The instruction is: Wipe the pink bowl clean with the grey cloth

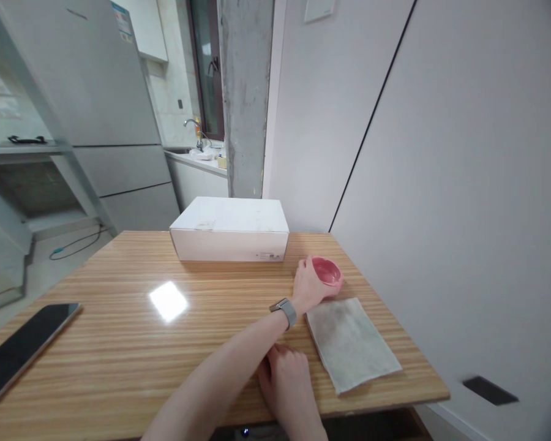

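Note:
My left hand (308, 285), with a grey-banded watch (284, 311) on its wrist, reaches across to the right side of the table. Its fingers are closed around the near left side of a pink bowl (329, 272), which tilts slightly with its hollow facing me. Just below the bowl lies a folded grey-white cloth (352, 343). My right hand (288, 375) rests near the table's front edge, beside my left forearm. Its fingers are curled into a loose fist; the fingertips are hidden and nothing shows in them.
A white box (229, 245) stands at the far side of the wood-grain table (133, 367). A dark phone (25, 349) lies at the left edge. A pale wall (441, 184) runs along the right, and a fridge (87, 86) stands beyond the table at the left.

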`<state>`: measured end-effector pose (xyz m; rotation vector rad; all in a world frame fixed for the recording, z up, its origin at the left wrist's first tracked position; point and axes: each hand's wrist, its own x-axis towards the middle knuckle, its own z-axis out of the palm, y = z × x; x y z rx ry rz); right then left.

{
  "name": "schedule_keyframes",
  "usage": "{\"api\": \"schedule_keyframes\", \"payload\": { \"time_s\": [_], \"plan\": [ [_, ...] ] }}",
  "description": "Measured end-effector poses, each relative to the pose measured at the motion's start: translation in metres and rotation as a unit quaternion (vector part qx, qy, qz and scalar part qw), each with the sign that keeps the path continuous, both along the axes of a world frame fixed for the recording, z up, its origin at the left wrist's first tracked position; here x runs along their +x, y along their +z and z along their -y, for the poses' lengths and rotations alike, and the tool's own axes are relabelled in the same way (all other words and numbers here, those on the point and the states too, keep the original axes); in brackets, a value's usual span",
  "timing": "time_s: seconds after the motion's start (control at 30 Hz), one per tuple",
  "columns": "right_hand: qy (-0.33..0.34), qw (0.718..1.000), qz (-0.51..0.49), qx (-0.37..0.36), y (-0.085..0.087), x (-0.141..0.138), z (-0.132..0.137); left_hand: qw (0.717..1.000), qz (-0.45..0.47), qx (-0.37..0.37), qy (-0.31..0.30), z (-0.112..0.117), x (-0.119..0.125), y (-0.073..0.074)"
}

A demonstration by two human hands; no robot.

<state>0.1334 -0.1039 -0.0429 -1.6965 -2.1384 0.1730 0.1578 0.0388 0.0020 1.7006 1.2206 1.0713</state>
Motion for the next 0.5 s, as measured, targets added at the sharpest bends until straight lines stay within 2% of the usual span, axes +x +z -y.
{"api": "schedule_keyframes", "payload": {
  "time_s": [0.07, 0.13, 0.27, 0.37, 0.5],
  "plan": [
    [0.007, 1.000, 0.001, 0.024, -0.001, 0.000, 0.000, 1.000, 0.012, 0.019, -0.001, 0.002, -0.013, 0.000],
    [0.011, 0.998, 0.006, 0.058, -0.003, 0.000, 0.001, 0.998, 0.031, 0.046, -0.007, 0.007, -0.035, 0.000],
    [0.031, 0.994, -0.004, 0.103, -0.004, -0.001, 0.000, 0.993, 0.073, 0.090, 0.021, 0.021, -0.103, -0.005],
    [0.037, 0.994, -0.015, 0.106, -0.003, 0.000, 0.000, 0.990, 0.049, 0.095, 0.097, 0.029, -0.166, -0.008],
    [0.038, 0.994, -0.023, 0.099, -0.001, 0.000, 0.000, 0.956, 0.012, 0.091, 0.280, 0.025, -0.244, -0.014]
  ]
}}
